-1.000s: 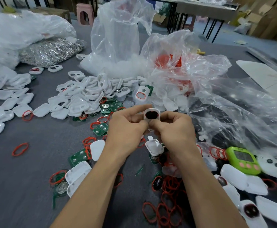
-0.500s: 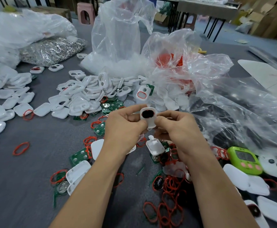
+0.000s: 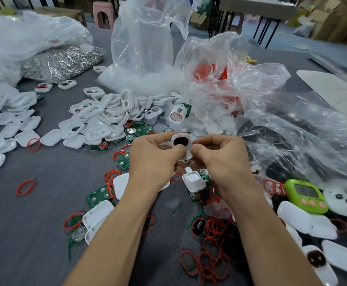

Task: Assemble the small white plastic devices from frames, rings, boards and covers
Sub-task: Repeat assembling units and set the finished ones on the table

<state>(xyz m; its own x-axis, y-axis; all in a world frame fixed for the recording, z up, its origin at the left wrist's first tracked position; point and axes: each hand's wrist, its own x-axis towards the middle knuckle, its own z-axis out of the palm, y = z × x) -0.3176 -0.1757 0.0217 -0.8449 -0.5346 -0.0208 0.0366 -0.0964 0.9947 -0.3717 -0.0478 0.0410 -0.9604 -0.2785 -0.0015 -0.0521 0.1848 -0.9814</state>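
At the centre of the frame, the left hand (image 3: 154,157) and right hand (image 3: 220,157) both pinch a small white plastic device (image 3: 181,146) with a dark oval window, held above the grey table (image 3: 44,203). Just below lies a white plastic cover (image 3: 194,181). Red rubber rings (image 3: 209,263) are scattered at lower centre, white plastic frames (image 3: 98,114) are heaped at centre left, and a green timer (image 3: 305,196) sits at right

Clutter on a grey desk (image 3: 44,203)
A green timer (image 3: 305,196) lies at the right; crumpled clear bags (image 3: 143,44) rise behind, a silvery bag (image 3: 61,60) at the left; a pink stool (image 3: 103,14) and boxes (image 3: 341,17) stand beyond.
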